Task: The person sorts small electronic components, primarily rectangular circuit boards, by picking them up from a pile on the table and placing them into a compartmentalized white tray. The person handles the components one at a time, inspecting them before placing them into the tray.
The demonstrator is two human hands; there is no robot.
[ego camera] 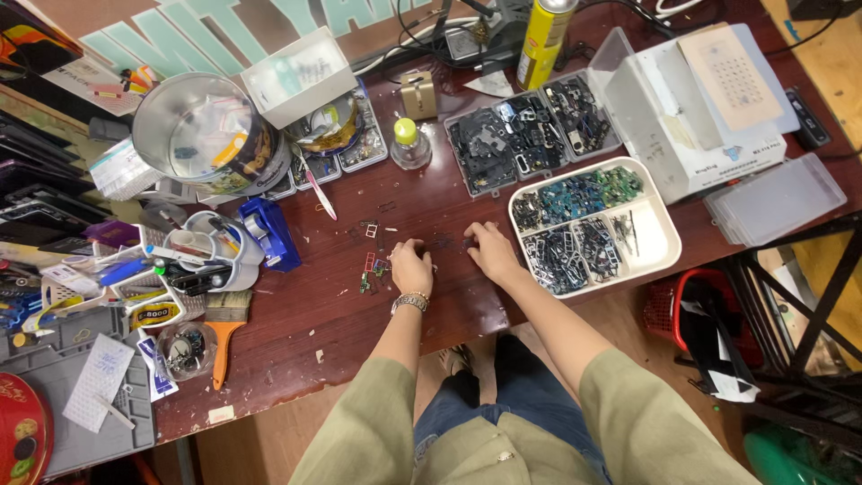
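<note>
My left hand [410, 267], with a metal bracelet on the wrist, rests on the dark red wooden table [296, 314] with its fingers curled over small dark parts. My right hand [490, 250] lies beside it, fingers bent down onto the same scatter of tiny parts [444, 241]. Whether either hand pinches a piece is hidden by the fingers. A few small coloured parts [370, 265] lie just left of my left hand. A white divided tray [660, 229] holding several small dark and green components sits right of my right hand.
A clear compartment box of dark parts [530, 130] stands behind the hands, with a small bottle [409, 144] and a yellow spray can [543, 36]. A white box [700, 108] is at the right. Metal tin [202, 130], blue tape dispenser [269, 233], brush [224, 323] and tool clutter fill the left.
</note>
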